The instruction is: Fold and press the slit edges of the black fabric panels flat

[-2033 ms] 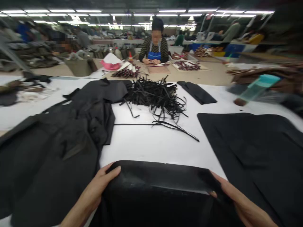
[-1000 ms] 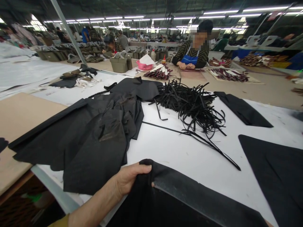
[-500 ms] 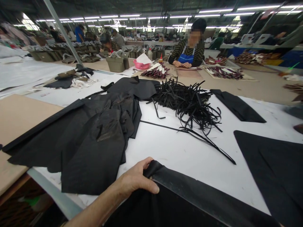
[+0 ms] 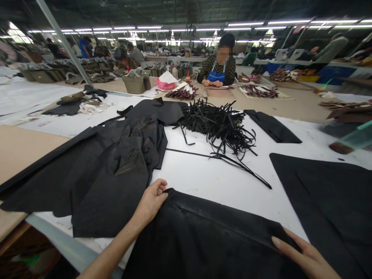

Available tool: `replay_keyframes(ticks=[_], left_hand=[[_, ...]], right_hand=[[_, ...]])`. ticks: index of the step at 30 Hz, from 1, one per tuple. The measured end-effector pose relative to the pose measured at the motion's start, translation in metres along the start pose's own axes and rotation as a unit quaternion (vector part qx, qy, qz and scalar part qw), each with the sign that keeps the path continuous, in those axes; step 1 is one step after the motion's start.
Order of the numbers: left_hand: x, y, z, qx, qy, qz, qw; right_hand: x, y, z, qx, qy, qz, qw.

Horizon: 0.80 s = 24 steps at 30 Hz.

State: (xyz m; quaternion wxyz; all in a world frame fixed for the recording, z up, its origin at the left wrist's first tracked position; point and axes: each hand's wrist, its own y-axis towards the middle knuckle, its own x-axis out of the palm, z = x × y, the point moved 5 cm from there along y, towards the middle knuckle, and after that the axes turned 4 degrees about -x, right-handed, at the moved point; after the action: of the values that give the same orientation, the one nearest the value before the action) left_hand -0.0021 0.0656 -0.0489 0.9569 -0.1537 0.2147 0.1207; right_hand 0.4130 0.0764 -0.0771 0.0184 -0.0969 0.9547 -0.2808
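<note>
A large black sheet of fabric or leather-like material (image 4: 209,232) lies in front of me, its far edge running slantwise between my hands. My left hand (image 4: 149,203) pinches the sheet's far left corner between thumb and curled fingers. At the right end of that edge, my right hand (image 4: 303,252) grips the sheet, thumb on top and fingers on the far side. A faint crease or seam runs along the sheet just inside the edge. Its near part drops out of view.
Crumpled black pieces (image 4: 107,186) lie to the left on the white table (image 4: 200,174). Beyond are a heap of black strips (image 4: 215,124) and a folded black piece (image 4: 273,126). Another black sheet (image 4: 325,190) and a clear greenish container (image 4: 354,137) are at right. A co-worker (image 4: 217,66) sits opposite.
My right hand has come into view, holding the sheet's right end. The sheet's edge now lies flatter, and my left hand has shifted left and away from me. The view has turned slightly right.
</note>
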Motion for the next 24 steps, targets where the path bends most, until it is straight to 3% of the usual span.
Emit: replay_keyframes(ticks=[3, 6, 9, 11, 14, 16, 19, 21, 22, 24], left_hand=[[-0.013, -0.007, 0.002, 0.05, 0.114, 0.078, 0.989], [-0.01, -0.03, 0.013, 0.103, 0.182, 0.101, 0.973], [0.007, -0.057, 0.024, 0.183, 0.28, 0.067, 0.94], [0.024, -0.071, 0.026, 0.236, 0.375, 0.027, 0.896], [0.041, -0.077, 0.017, 0.242, 0.485, -0.009, 0.84], [0.047, -0.076, 0.01, 0.23, 0.53, -0.012, 0.816], [0.049, -0.076, 0.005, 0.242, 0.57, 0.001, 0.785], [0.047, -0.078, 0.001, 0.262, 0.587, 0.027, 0.766], [0.046, -0.078, -0.001, 0.272, 0.592, 0.042, 0.758], [0.043, -0.077, -0.009, 0.292, 0.587, 0.064, 0.753]], right_hand=[[0.017, -0.001, -0.01, -0.041, -0.049, -0.007, 0.998], [0.021, -0.004, -0.019, -0.051, -0.113, 0.035, 0.992], [0.019, -0.008, -0.032, -0.059, -0.185, 0.086, 0.977], [0.02, -0.009, -0.038, -0.069, -0.202, 0.085, 0.973], [0.017, -0.005, -0.036, -0.089, -0.222, 0.082, 0.967], [0.005, 0.001, -0.029, -0.117, -0.268, 0.12, 0.949], [-0.014, 0.008, -0.016, -0.157, -0.375, 0.168, 0.898], [-0.021, 0.005, -0.016, -0.197, -0.463, 0.187, 0.844], [-0.022, 0.0, -0.02, -0.222, -0.517, 0.199, 0.802], [-0.018, -0.013, -0.033, -0.258, -0.643, 0.231, 0.683]])
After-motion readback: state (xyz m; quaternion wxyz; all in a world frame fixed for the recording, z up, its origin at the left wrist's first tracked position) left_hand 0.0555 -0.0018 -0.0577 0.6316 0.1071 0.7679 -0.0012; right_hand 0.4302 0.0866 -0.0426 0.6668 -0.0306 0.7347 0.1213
